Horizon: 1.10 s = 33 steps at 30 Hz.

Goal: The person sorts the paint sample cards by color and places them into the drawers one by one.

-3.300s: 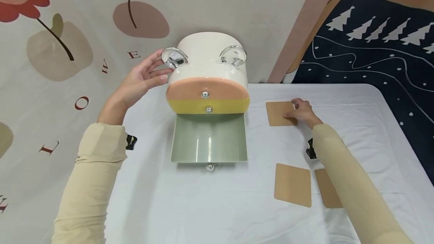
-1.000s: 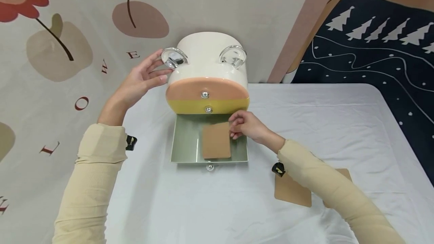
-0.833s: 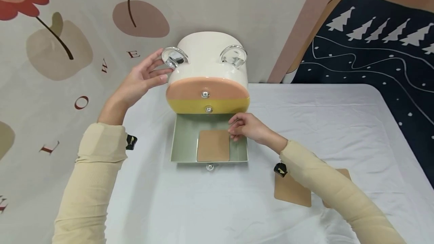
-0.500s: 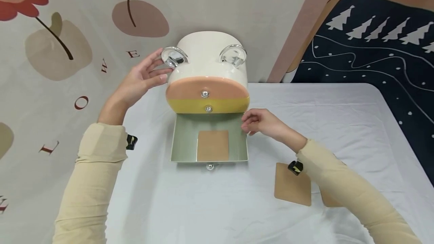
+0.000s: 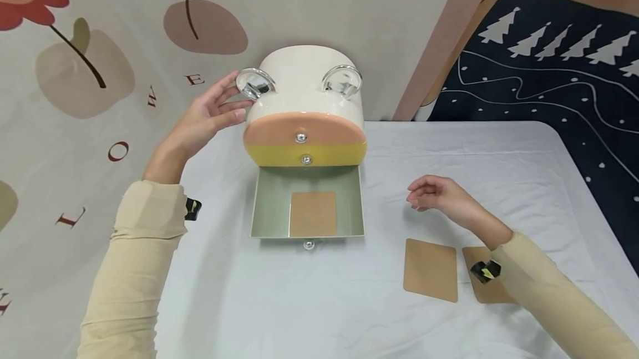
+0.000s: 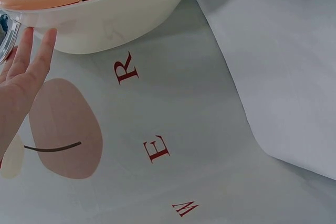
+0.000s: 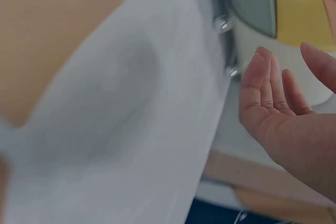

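A small white drawer cabinet (image 5: 309,79) with two silver ears, a peach drawer front (image 5: 274,129) and a yellow one (image 5: 274,153) stands at the back of the table. Its green bottom drawer (image 5: 269,203) is pulled out, and a brown square card (image 5: 313,215) with rounded corners lies flat in it. My left hand (image 5: 199,120), fingers extended, touches the cabinet's left side by the silver ear (image 5: 255,84). My right hand (image 5: 444,198), fingers loosely bent and holding nothing, hovers over the table right of the drawer.
Two more brown cards lie on the white tablecloth: one whole card (image 5: 430,270) and another card (image 5: 491,292) partly covered by the right sleeve. Behind the cabinet is a printed wall hanging (image 5: 199,26); dark patterned cloth (image 5: 529,81) is at the right.
My right hand picked up a card from the table's right side, carried it to the green drawer and let it go there. The hand has since drawn back right. My left hand stays put.
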Motion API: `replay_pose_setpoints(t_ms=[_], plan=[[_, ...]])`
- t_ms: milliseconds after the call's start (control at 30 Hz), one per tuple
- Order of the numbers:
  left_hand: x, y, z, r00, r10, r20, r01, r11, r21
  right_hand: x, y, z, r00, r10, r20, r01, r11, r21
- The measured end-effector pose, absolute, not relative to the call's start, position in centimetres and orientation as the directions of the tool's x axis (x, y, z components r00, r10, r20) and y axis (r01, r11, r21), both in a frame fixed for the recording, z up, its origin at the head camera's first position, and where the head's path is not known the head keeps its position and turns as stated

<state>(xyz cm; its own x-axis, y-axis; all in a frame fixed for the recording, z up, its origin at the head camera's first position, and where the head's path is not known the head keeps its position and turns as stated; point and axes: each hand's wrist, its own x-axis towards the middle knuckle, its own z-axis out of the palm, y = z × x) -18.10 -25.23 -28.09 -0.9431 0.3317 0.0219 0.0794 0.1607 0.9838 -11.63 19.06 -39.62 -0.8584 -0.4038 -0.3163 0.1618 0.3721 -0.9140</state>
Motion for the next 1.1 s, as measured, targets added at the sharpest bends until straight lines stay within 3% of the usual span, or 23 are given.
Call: replay_pose_setpoints(t_ms=[467, 1100], plan=[[-18.2, -25.3, -28.2, -0.941, 0.338, 0.029, 0.085, 0.152, 0.985, -7.0, 24.3, -44.2, -0.878, -0.355, -0.322, 0.109, 0.507, -0.855], [-18.2, -25.3, -28.2, -0.941, 0.337, 0.025, 0.085, 0.164, 0.983, -3.0, 25.2, -47.0, -0.941, -0.253, -0.225, -0.074, 0.801, -0.594]])
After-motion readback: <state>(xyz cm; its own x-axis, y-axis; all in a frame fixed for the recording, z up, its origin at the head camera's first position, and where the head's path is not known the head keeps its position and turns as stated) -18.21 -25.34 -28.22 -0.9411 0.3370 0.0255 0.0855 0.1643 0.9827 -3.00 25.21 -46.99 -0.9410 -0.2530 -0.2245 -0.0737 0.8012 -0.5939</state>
